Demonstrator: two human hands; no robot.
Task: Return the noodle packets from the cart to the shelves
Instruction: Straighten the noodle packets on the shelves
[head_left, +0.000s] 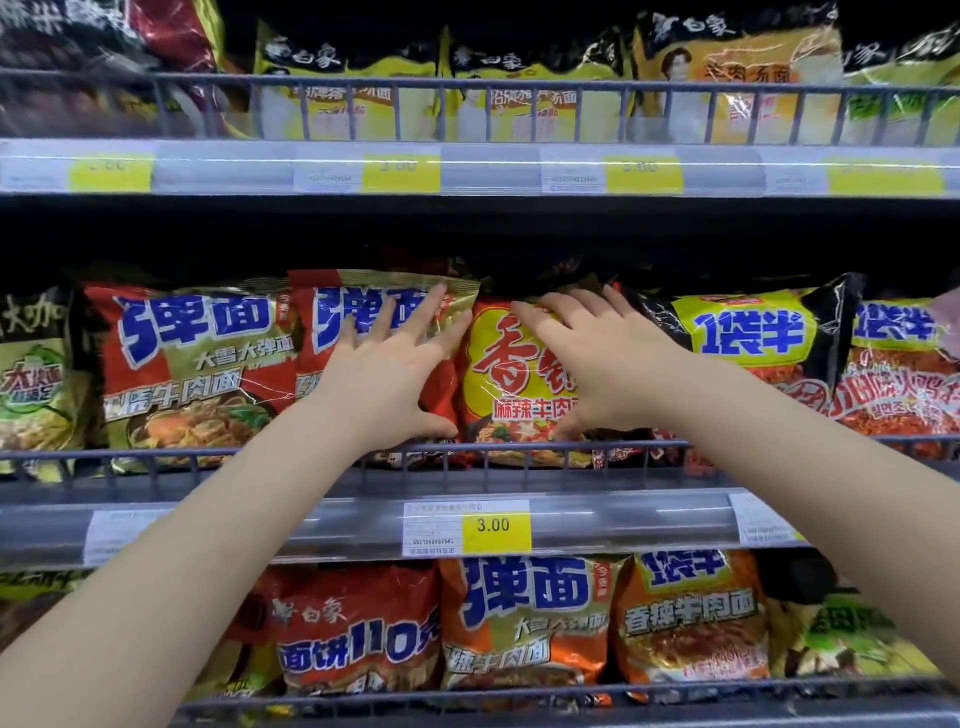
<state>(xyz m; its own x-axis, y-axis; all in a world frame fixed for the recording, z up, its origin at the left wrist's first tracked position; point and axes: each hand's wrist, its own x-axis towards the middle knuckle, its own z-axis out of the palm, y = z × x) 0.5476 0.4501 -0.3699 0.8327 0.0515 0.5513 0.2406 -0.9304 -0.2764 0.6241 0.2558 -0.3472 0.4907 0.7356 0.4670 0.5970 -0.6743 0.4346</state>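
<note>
Your left hand (387, 371) lies flat on a packet (363, 332) on the middle shelf (322, 525), and your right hand (597, 364) rests on the neighbouring packet (511, 374) at its three o'clock. Both packets stand upright behind the wire rail (156, 453). More packets run off toward nine and three o'clock along that row. At twelve o'clock, the upper shelf (493, 169) carries another row; at six o'clock, below the price tag (493, 526), a lower row stands behind its own rail.
</note>
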